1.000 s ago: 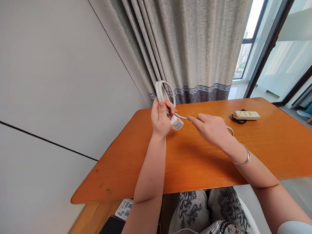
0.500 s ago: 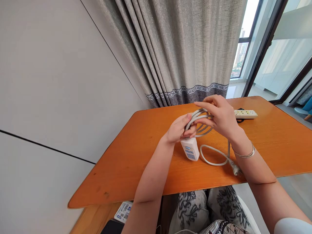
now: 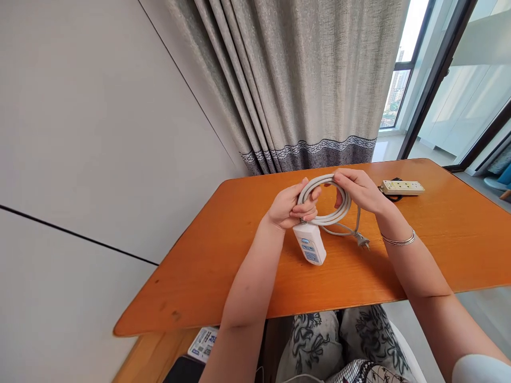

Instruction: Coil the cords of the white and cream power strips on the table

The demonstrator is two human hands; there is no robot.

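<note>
Frame centre: left hand [image 3: 288, 208] and right hand [image 3: 356, 190] both grip the coiled white cable [image 3: 334, 215] above the counter [image 3: 247, 255]. Its power strip [image 3: 310, 242] rests on the counter.

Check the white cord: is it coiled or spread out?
Coiled: the white cord sits in stacked loops held by the left hand and right hand; only a short tail with the plug hangs loose.
</note>
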